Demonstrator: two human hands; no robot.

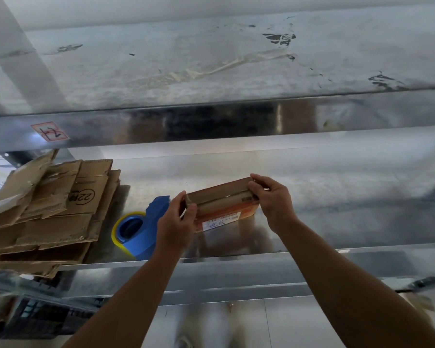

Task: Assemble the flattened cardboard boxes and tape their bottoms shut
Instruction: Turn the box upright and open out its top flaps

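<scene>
1. On a shiny sheet-metal work shelf [337, 197], a person standing at its near edge reaches in with two bare arms; a second, scuffed grey metal shelf [211, 59] spans the frame above and behind.
2. At the shelf's left end lies a loose stack of flattened brown cardboard boxes [48, 209], creased and torn at the edges, overhanging the near rim.
3. Near the middle of the shelf, well to the right of the stack, is a small brown cardboard box with an orange side and a white label [224, 204], held long side toward the camera; whether its base touches the metal cannot be told.
4. The right hand [274, 199] grips the box's right end, fingers curled over the top edge.
5. The left hand [176, 222] pinches the box's left end between thumb and fingers.
6. A blue plastic tape dispenser with a yellow-edged roll [141, 227] sits just left of the left hand, between the stack and the box.
7. A red-bordered sticker with handwritten marks [49, 131] is on the upper shelf's front edge, at left.
</scene>
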